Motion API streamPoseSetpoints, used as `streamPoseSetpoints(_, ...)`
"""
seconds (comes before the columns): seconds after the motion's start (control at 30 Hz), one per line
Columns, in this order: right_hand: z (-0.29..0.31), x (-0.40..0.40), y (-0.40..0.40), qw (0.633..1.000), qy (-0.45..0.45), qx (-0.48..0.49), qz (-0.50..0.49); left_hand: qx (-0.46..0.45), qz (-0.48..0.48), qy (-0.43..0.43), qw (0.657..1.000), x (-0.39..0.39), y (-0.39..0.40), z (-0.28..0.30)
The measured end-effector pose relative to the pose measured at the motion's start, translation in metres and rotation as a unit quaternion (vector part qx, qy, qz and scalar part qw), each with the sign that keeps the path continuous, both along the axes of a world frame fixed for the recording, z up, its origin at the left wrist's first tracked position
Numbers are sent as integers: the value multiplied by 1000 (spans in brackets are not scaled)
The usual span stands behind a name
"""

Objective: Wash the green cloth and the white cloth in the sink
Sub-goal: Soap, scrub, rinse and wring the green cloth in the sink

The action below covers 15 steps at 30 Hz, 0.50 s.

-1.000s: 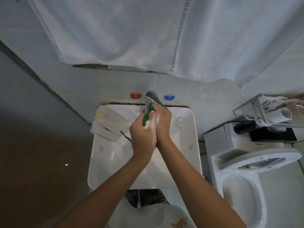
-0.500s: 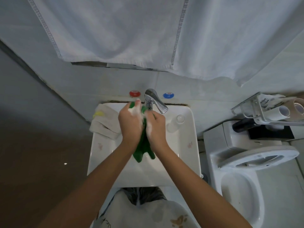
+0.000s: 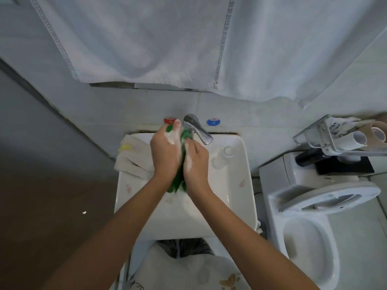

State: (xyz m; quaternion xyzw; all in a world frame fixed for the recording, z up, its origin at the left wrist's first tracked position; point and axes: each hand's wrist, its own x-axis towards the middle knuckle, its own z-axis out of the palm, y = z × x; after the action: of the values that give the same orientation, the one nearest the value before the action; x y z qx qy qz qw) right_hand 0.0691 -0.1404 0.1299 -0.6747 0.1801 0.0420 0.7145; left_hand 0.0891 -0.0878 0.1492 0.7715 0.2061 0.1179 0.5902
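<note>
Both hands' [image 3: 180, 155] fingers hidden around sudsy green cloth [image 3: 178, 183].

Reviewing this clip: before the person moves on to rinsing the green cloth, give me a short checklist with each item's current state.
1. Green cloth held between left hand and right hand: ok.
2. Soap lather on both hands: ok.
3. Cloth over the sink basin: ok.
4. Water running from the faucet: cannot tell.
5. White cloth in the wash: not ok, it lies on the sink's left rim.
</note>
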Motion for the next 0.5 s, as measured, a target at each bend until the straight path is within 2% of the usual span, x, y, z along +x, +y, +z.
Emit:
streamPoseSetpoints(0.07, 2, 4, -2, 1000, 5, -11, 10, -9, -7, 19, 1000, 3, 1, 0)
streamPoseSetpoints(0.2, 1, 24, -7, 999, -3, 21, -35, 38, -38, -9, 999, -15, -17, -4)
streamPoseSetpoints(0.3, -2, 4, 0, 1000, -19, -20, 2, -6, 9, 19, 1000, 6, 4, -2)
streamPoseSetpoints(0.37, 4, 8, -4, 999, -22, -24, 9, -10, 2, 18, 1000, 1, 0, -5)
streamPoseSetpoints(0.5, 10, 19, -7, 998, 0, 53, -34, 0, -29, -28, 999, -18, -15, -5)
